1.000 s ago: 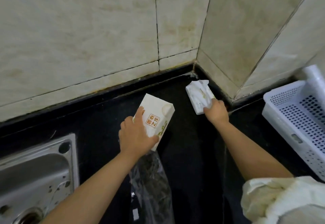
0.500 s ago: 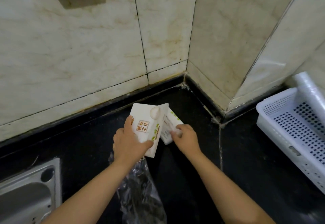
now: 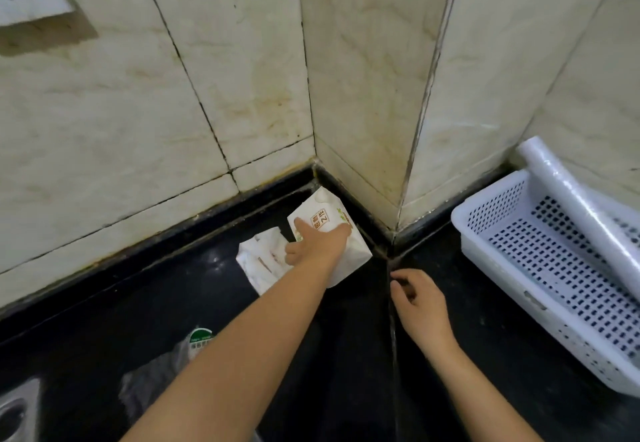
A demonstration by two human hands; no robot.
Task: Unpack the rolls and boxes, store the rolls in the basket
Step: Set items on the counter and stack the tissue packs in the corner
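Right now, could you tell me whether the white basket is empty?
Not empty: a white roll lies along the far rim of the basket.

Dim, soft light; wide-angle edge distortion.

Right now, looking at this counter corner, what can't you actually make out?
- White printed box, head view: the left hand covers its middle; grip unclear.
- White soft pack: print too small to read.
- White perforated plastic basket: cut off by the right edge; contents partly unseen.
- Clear plastic wrapper: the left forearm hides part.
- Right hand: appears empty.
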